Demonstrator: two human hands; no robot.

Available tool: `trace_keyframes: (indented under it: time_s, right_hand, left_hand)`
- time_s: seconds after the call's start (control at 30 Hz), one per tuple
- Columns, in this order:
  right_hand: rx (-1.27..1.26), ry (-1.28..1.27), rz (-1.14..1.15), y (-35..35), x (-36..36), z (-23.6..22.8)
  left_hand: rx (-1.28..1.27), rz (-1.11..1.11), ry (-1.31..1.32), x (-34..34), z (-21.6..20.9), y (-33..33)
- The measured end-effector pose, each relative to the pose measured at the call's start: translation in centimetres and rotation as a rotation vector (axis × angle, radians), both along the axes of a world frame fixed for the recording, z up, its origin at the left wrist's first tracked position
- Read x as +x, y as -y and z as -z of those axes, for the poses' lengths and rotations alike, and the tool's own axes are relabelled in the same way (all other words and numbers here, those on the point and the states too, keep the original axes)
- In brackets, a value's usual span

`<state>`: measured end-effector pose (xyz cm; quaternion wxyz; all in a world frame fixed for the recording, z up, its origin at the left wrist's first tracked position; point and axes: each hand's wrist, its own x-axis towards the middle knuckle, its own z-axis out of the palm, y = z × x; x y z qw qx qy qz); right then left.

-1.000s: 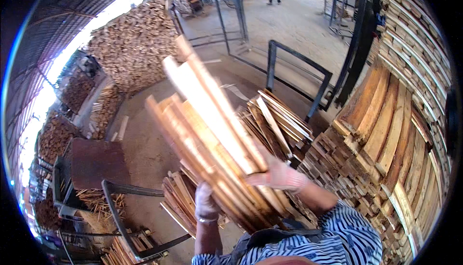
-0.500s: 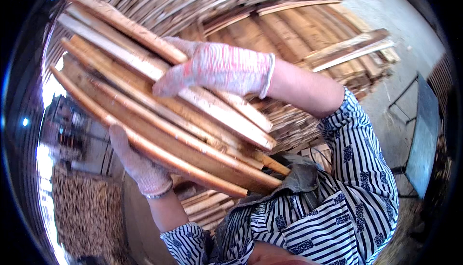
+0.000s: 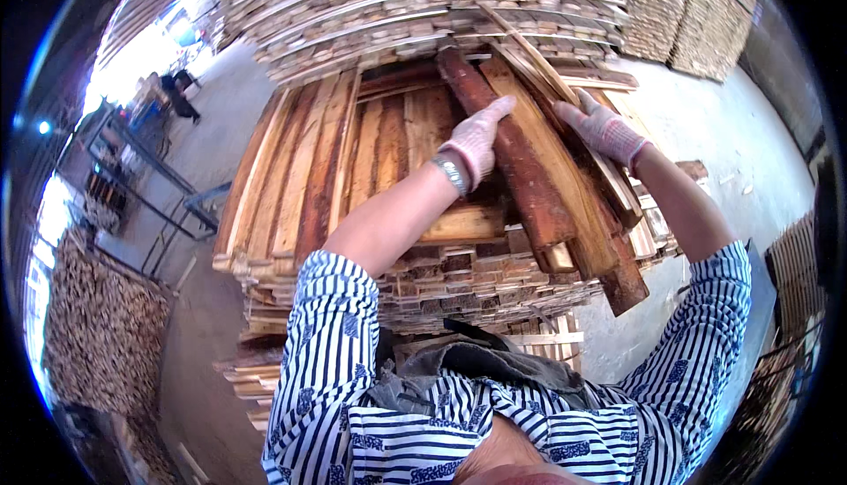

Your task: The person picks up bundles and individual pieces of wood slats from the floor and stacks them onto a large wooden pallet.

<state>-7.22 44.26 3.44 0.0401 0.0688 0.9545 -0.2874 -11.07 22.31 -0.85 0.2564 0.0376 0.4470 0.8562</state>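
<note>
A bundle of rough wooden boards (image 3: 565,180), some edged with dark red-brown bark, lies at an angle over the right part of a board stack (image 3: 379,145). My left hand (image 3: 479,139), in a pale knit glove, presses against the bark-covered board on the bundle's left side. On the other side my right hand (image 3: 607,128), gloved with reddish stripes, grips the outer boards. The bundle sits between both hands, its near ends jutting past the stack's front edge. Fingertips on the far sides of the boards are partly hidden.
Tall layered lumber piles (image 3: 371,13) rise behind the stack, with another pile (image 3: 693,13) at the back right. A dark metal frame (image 3: 154,163) stands to the left. Further piled wood (image 3: 101,330) is at lower left, and concrete floor (image 3: 737,176) lies to the right.
The board bundle has gone from close to my body, tilted up at the left, onto the stack's right part. Both arms now reach forward, one hand on each side of it.
</note>
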Motion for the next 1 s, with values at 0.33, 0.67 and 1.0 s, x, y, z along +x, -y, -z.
trace_keyframes:
  time_s: [0.33,0.67,1.0]
  right_hand:
    - [0.008,-0.387,-0.073,-4.1,-2.7,3.4]
    - [0.359,-0.448,0.022,-3.3,-1.7,0.6]
    - [0.479,-0.399,-0.076,-2.2,-0.8,-1.1]
  left_hand:
    - [-0.501,0.080,-0.097,-2.9,-4.6,8.3]
    - [-1.949,0.036,-0.589,-8.0,-3.8,7.7]
    - [-1.644,-0.076,-0.654,-4.8,-7.3,12.5]
